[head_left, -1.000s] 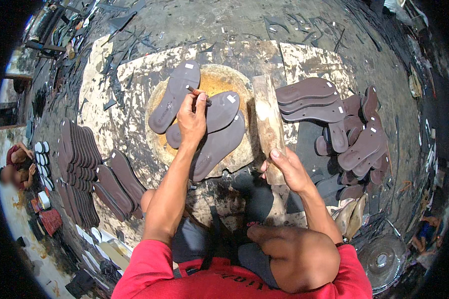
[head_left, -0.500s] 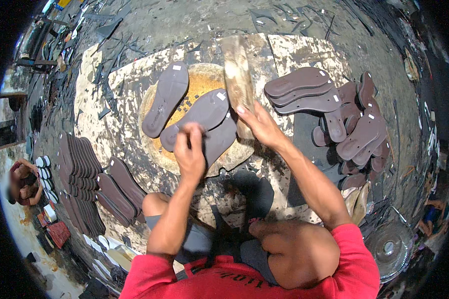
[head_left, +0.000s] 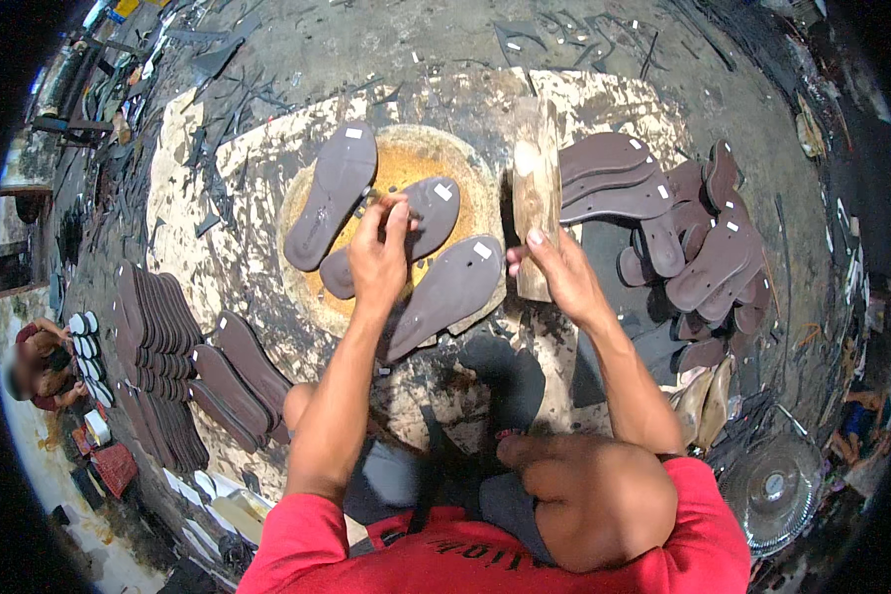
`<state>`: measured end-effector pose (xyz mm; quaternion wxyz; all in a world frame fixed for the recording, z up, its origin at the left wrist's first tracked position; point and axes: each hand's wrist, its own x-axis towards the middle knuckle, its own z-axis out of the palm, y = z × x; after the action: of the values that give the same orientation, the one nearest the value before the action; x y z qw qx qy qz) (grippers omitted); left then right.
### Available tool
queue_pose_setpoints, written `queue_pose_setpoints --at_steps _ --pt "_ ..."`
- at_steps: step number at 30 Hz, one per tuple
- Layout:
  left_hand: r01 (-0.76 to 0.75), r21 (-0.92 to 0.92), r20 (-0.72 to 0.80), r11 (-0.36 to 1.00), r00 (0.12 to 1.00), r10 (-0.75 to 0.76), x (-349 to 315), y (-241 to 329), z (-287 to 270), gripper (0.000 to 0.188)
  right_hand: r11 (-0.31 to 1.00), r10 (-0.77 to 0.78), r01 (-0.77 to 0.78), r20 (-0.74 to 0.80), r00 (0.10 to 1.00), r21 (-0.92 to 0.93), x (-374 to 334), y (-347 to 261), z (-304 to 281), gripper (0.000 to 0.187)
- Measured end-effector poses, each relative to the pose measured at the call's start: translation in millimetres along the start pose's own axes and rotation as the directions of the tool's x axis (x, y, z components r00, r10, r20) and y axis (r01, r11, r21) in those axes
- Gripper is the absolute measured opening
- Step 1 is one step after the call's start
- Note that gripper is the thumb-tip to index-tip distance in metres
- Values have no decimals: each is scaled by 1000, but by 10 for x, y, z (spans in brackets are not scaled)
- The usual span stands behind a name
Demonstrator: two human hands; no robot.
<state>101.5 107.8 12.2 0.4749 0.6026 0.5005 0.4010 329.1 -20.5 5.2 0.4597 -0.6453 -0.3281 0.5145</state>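
Find the middle sandal sole (head_left: 434, 223) on the round block (head_left: 406, 139), long axis running lower left to upper right, toe end just right of the left hand (head_left: 378, 238), the nearer one. Note left fingers bunched; cannot tell whether gripping anything. Note right hand (head_left: 564, 277) clamped on a wooden bar (head_left: 537, 188). Observe neighbouring soles (head_left: 337, 188) close on both sides, bare block toward the bar.

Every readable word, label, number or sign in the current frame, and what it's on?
Red shirt: dark lettering across it, partly lost in folds; not copied out.
White stickers on the brown soles: too small to read.
Faint mark near one sole's lower end: illegible.
Fan hub: pale centre, any print too small to read.
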Motion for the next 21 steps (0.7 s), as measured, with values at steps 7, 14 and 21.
queue_pose_setpoints --at_steps 7,14,21 --pt "-12 264 37 964 999 3 315 -318 96 28 990 129 -132 67 989 50 -214 -177 -32 53" --pt "-22 249 54 968 999 9 310 -306 104 26 991 97 -111 175 980 75 -115 -406 -31 56" --pt "-209 293 29 933 977 209 236 -336 165 20 959 -267 274 85 960 -76 -353 -2033 -89 73"
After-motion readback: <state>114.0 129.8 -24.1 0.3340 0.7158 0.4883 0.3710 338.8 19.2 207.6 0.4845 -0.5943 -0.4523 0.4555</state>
